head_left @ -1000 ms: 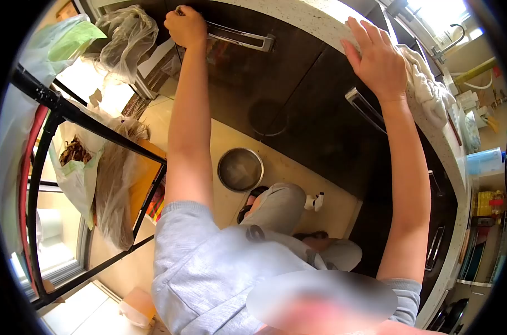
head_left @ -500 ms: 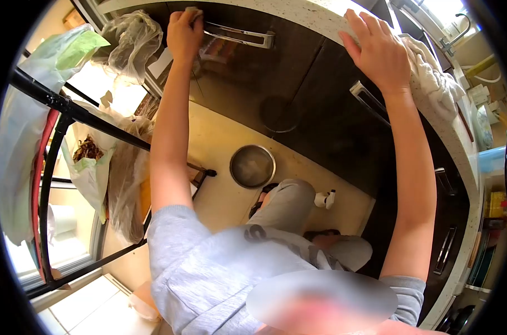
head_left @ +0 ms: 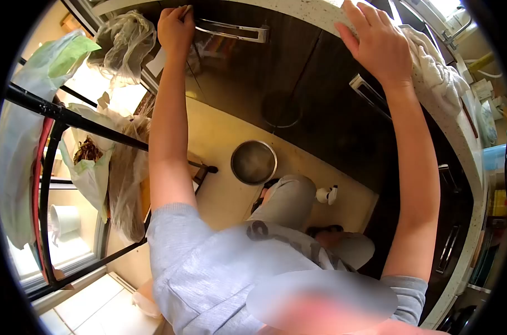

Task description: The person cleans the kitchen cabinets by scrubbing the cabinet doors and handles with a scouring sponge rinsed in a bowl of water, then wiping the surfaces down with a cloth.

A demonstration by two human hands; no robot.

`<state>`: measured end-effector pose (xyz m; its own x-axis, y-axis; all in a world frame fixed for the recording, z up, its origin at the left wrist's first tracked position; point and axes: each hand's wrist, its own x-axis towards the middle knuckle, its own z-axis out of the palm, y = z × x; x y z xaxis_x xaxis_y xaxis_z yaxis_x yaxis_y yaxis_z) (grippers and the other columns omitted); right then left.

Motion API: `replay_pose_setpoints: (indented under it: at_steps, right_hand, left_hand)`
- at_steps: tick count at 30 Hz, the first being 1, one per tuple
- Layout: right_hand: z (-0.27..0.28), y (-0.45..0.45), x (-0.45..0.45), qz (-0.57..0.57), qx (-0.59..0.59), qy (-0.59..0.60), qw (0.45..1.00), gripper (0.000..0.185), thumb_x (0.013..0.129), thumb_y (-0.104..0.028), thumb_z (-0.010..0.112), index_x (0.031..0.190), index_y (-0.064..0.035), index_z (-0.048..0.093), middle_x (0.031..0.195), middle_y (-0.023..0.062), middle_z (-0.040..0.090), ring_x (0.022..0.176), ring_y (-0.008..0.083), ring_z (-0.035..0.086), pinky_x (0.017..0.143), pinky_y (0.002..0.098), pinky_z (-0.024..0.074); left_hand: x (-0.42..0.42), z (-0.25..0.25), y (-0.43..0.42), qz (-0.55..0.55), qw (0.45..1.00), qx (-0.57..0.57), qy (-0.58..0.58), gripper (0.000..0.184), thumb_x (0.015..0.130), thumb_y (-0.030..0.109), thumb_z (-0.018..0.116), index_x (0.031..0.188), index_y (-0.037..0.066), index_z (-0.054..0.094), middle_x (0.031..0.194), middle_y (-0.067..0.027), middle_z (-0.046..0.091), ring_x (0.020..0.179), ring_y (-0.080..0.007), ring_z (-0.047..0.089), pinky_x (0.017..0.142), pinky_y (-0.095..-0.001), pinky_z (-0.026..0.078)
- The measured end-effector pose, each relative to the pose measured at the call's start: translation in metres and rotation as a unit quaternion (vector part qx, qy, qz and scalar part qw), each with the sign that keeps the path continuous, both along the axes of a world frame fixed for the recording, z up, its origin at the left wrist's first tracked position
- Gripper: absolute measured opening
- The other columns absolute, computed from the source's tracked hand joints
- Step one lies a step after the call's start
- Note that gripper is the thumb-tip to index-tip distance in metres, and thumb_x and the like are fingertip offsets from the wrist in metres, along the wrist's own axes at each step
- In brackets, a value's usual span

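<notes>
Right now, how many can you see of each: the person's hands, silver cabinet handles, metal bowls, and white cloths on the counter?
Hands: 2 (left hand, right hand)
Silver cabinet handles: 4
Metal bowls: 1, not counting its reflection
White cloths on the counter: 1
Total: 8

Glossy cabinet doors (head_left: pixel 253 67); shiny metal handle (head_left: pixel 262 34); countertop (head_left: pixel 298 13) speckled, perhaps stone.
</notes>
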<state>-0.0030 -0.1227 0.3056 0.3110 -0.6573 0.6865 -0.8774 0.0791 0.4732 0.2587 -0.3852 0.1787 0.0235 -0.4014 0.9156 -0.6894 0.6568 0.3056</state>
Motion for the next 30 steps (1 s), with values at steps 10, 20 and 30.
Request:
replay_pose_setpoints:
  at_steps: [10,20,30]
  right_hand:
    - [-0.004,-0.001,-0.007,0.020,-0.011,-0.009,1.000,0.031,0.077,-0.030,0.059,0.100,-0.0089,0.055,0.088,0.0091,0.055,0.080,0.0249,0.058,0.060,0.0366,0.0496]
    - [-0.004,-0.001,-0.007,0.021,-0.003,-0.026,0.999,0.032,0.078,-0.031,0.059,0.100,-0.0082,0.056,0.090,0.0097,0.055,0.083,0.0250,0.058,0.061,0.0368,0.0499]
    - [-0.003,0.001,-0.007,0.025,0.002,-0.036,0.999,0.034,0.078,-0.031,0.058,0.103,-0.0078,0.056,0.091,0.0098,0.055,0.084,0.0250,0.058,0.061,0.0366,0.0505]
  left_hand:
    - [0.011,0.032,-0.006,-0.081,0.992,0.086,-0.047,0.024,0.078,0.030,0.061,0.086,0.009,0.070,0.084,-0.0106,0.060,0.080,-0.0301,0.059,0.070,-0.0389,0.046]
    - [0.000,0.039,0.008,0.058,0.993,0.060,-0.088,0.024,0.076,0.030,0.059,0.082,0.009,0.069,0.079,-0.0111,0.058,0.078,-0.0309,0.058,0.067,-0.0396,0.047]
    - [-0.006,0.031,0.001,0.059,0.984,0.072,-0.155,0.026,0.076,0.029,0.059,0.079,0.005,0.068,0.077,-0.0193,0.059,0.076,-0.0337,0.058,0.068,-0.0440,0.047]
